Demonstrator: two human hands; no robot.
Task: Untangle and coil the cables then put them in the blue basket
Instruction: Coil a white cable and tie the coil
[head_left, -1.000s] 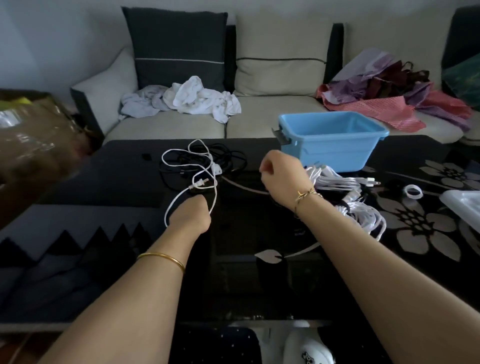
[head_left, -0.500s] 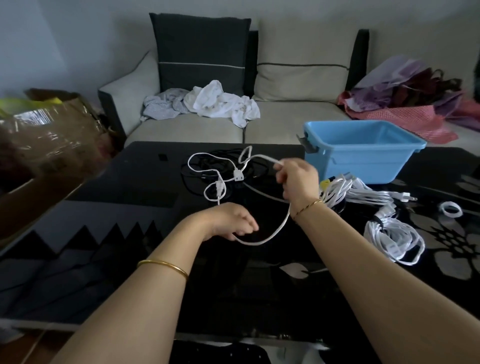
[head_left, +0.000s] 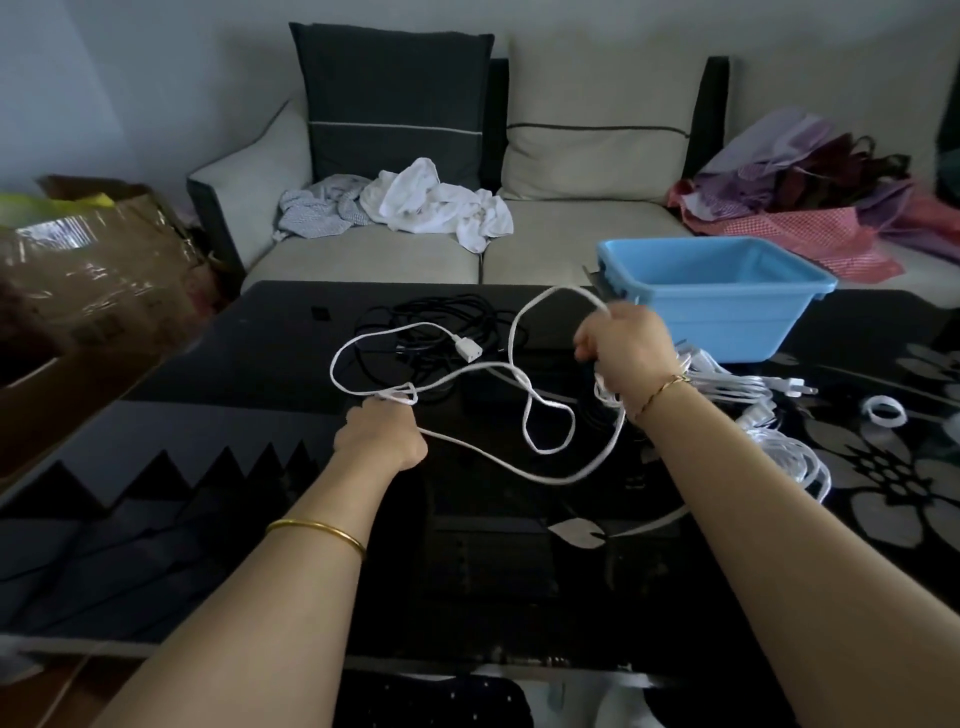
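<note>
A long white cable (head_left: 524, 470) hangs in loops between both hands above the black table (head_left: 260, 332). My left hand (head_left: 382, 436) grips one part of it low at the middle. My right hand (head_left: 628, 348) holds another part higher up, just in front of the blue basket (head_left: 722, 296), which looks empty. A tangle of black cable (head_left: 441, 322) lies on the table behind the white loops. A bundle of more white cables (head_left: 779, 441) with a plug lies to the right of my right forearm.
A small white ring (head_left: 884, 411) lies on the table at the right. Behind the table stands a sofa with crumpled cloths (head_left: 415, 205) and coloured bags (head_left: 810, 208). A cardboard box (head_left: 88, 270) is at the left.
Both hands have spread apart with the white cable. The right hand lifted its part up, so wider loops hang between them. The camera has shifted closer.
</note>
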